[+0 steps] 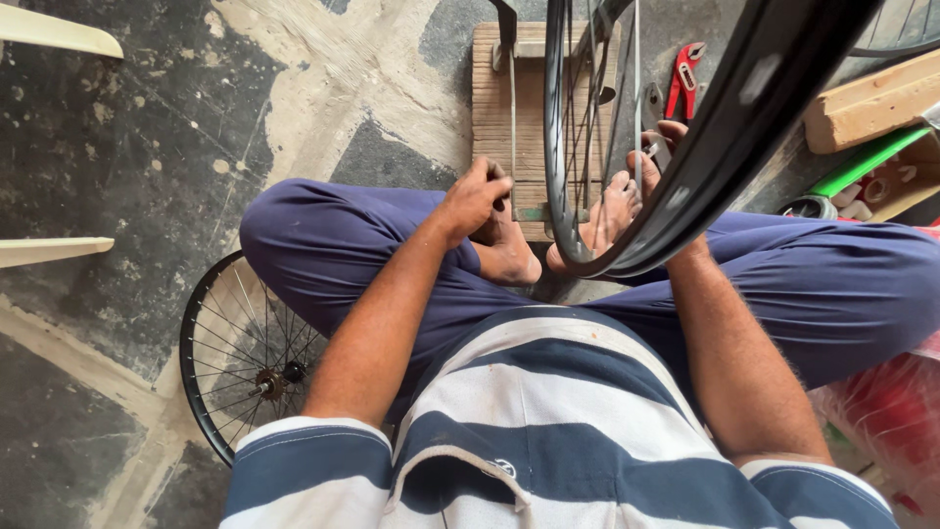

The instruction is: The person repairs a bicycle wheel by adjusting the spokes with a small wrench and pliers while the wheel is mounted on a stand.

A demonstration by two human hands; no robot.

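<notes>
I sit cross-legged on a concrete floor in dark blue trousers and a striped shirt. A black bicycle wheel rim (729,147) with thin spokes stands upright in a metal stand on a wooden board (494,108) in front of my bare feet. My left hand (475,196) rests by my left foot, fingers curled at the stand's upright rod. My right hand (658,147) is behind the rim, pinching a small metal tool at the spokes; the rim partly hides it.
A second spoked wheel (240,353) lies flat on the floor under my left knee. Red-handled pliers (683,78) lie past the rim. A wooden block (871,103), a green part and a box of small items sit at right. Red plastic bag at lower right.
</notes>
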